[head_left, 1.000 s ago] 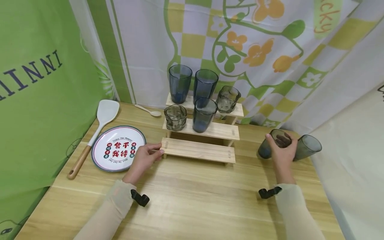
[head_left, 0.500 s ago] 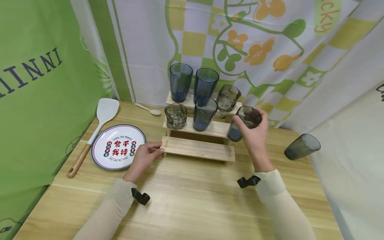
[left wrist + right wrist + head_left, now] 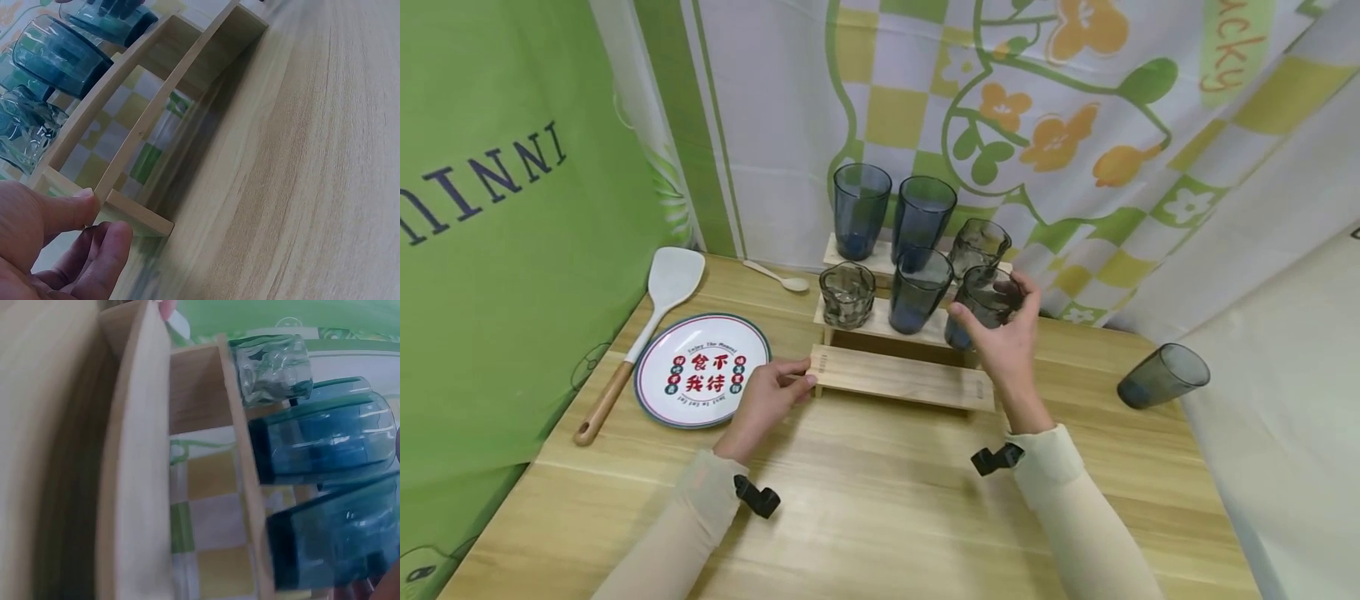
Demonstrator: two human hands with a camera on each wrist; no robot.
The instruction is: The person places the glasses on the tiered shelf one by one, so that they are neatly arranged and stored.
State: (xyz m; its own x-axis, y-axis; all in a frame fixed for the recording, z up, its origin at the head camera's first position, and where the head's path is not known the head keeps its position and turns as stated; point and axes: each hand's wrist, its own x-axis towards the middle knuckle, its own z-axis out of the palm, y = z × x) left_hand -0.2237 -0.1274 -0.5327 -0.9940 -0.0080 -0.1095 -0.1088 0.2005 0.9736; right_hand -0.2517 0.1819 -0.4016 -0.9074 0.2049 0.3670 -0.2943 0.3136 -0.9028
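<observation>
A three-tier wooden rack (image 3: 902, 377) stands on the table. My left hand (image 3: 766, 404) pinches the left end of its lowest step, thumb above and fingers below in the left wrist view. My right hand (image 3: 1011, 350) grips a tall blue-grey glass (image 3: 958, 335) upright at the right part of the middle step; in the right wrist view the base of this glass (image 3: 334, 534) is right at the step's edge. Left of it on that step are another tall glass (image 3: 917, 292) and a short wavy glass (image 3: 847, 296). Two tall glasses (image 3: 861, 212) and a short one (image 3: 981, 237) occupy the top step.
One more tall glass (image 3: 1161, 377) is tilted at the table's right side. To the left lie a round plate (image 3: 752, 342) with red lettering, a white spatula (image 3: 658, 304) with a wooden handle and a small spoon (image 3: 778, 276). Patterned curtain (image 3: 895, 108) hangs behind.
My right hand has picked up one of the two tall glasses at the right and carried it left to the middle step. The left hand has kept its hold on the rack.
</observation>
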